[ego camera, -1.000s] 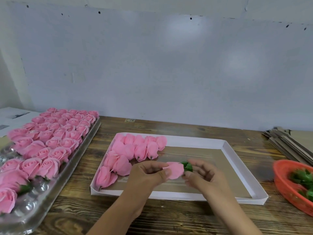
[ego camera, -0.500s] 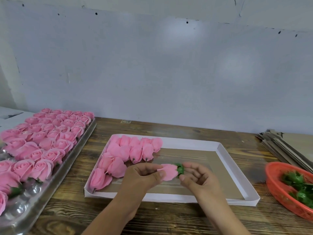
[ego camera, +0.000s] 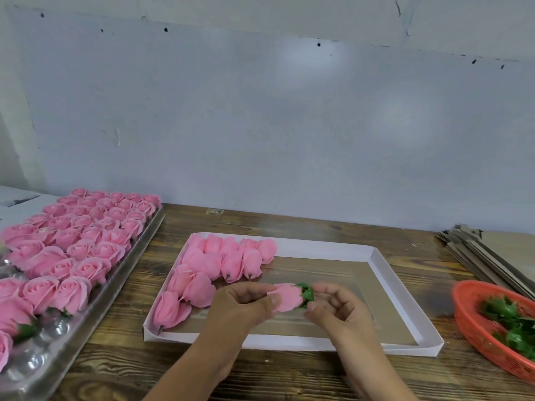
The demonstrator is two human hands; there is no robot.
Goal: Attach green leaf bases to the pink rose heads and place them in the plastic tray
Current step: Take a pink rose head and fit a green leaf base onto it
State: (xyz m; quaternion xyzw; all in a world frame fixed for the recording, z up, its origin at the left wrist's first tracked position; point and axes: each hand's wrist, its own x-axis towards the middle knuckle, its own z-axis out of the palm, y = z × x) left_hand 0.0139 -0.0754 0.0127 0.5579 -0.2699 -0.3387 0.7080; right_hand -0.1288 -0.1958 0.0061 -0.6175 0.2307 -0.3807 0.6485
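**Seating a leaf base on a rose head**

Nearest the viewer, both forearms reach over the wooden desk. The left hand grips a pink rose head with thumb and curled fingers; the right hand pinches the green leaf base against the rose's stem end. The pair is held above the white cardboard tray, just right of the loose rose heads lying on their sides in the tray's left part.

To do this step well, judging from the pose: the left hand should grip the petals lightly, since they look soft and easily crushed, while the right hand presses the base squarely along the rose's axis until it sits flush. A tilted base would likely sit unevenly. Whether it is fully seated cannot be told here.

At the right edge, an orange basket holds further green leaf bases. At the left, the clear plastic tray carries rows of upright roses, with bare cups showing at its near end; the finished rose presumably goes there. Beyond, flattened cardboard lies stacked at far right before a pale wall.
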